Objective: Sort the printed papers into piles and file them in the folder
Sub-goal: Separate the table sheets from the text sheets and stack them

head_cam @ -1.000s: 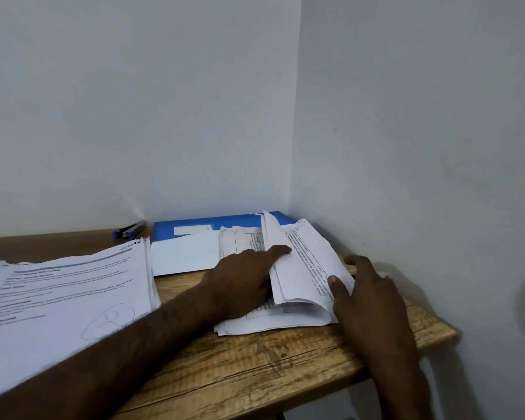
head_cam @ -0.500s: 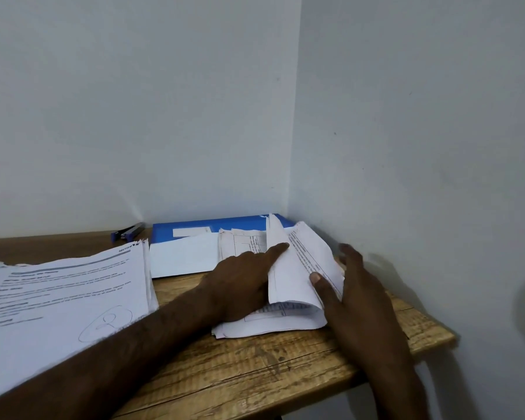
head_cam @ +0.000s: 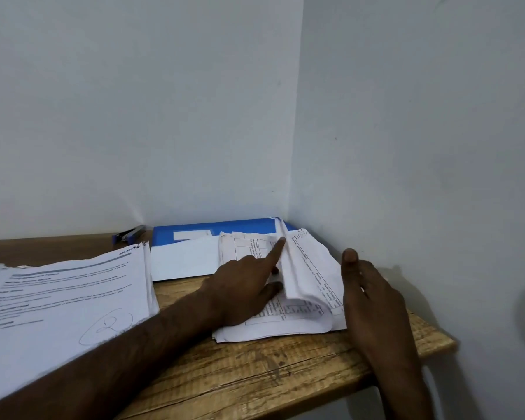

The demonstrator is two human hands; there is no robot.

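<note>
At the lower middle of the frame, a pile of printed papers (head_cam: 270,328) lies on the wooden table (head_cam: 255,374), close to the corner of the walls. Its upper sheets (head_cam: 306,274) are turned over to the right in a loose curl, showing a printed grid on the page below.

The left hand (head_cam: 240,289) rests on that exposed page. Its index finger is straight and points up along the fold of the turned sheets, and the thumb lies out against their lower edge; it grips nothing. The right hand (head_cam: 373,301) is just beside the right edge of the turned sheets, its fingers straight and together and the thumb raised, also gripping nothing.

Behind the pile, at the back of the table, lies the blue folder (head_cam: 225,230), closed and flat, with a plain white sheet (head_cam: 182,259) overlapping its front edge. A thicker stack of printed papers (head_cam: 58,292) fills the lower left of the frame, its top page marked with a circled handwritten figure. A small blue and black stapler (head_cam: 129,234) lies left of the folder, against the wall.
</note>
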